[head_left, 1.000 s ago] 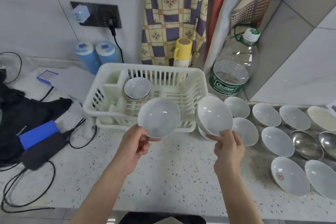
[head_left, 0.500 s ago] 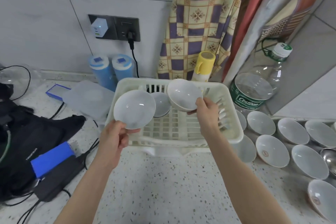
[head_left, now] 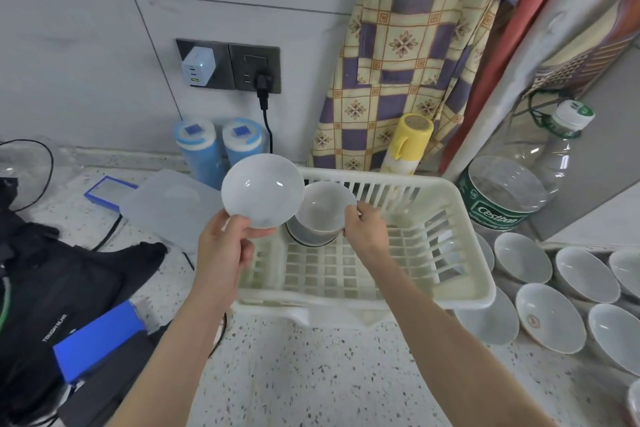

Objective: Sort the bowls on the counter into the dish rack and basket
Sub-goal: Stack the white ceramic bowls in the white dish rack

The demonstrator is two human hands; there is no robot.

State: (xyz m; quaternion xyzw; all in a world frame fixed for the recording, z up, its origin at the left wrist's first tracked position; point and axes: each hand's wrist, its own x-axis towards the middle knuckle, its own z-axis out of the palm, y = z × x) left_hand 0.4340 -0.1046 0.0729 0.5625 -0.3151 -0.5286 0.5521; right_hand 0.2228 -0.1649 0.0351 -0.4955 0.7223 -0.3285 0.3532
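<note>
My left hand [head_left: 225,246] pinches the lower rim of a white bowl [head_left: 263,189], held tilted above the left end of the cream plastic dish rack [head_left: 460,218]. My right hand [head_left: 363,229] grips the rim of a second white bowl [head_left: 323,210], which sits on top of another bowl [head_left: 304,237] inside the rack's far left corner. Several more white bowls [head_left: 549,317] lie on the speckled counter to the right of the rack.
Two blue-lidded containers [head_left: 221,146], a yellow cup [head_left: 412,139] and a large water jug [head_left: 512,191] stand behind the rack. A black bag [head_left: 52,274], a blue box [head_left: 97,340] and cables crowd the left. A frosted lid [head_left: 169,204] lies by the rack.
My right hand has lowered its bowl leftwards onto the bowl in the rack's far left corner. My left hand has carried its bowl rightwards and closer to the rack.
</note>
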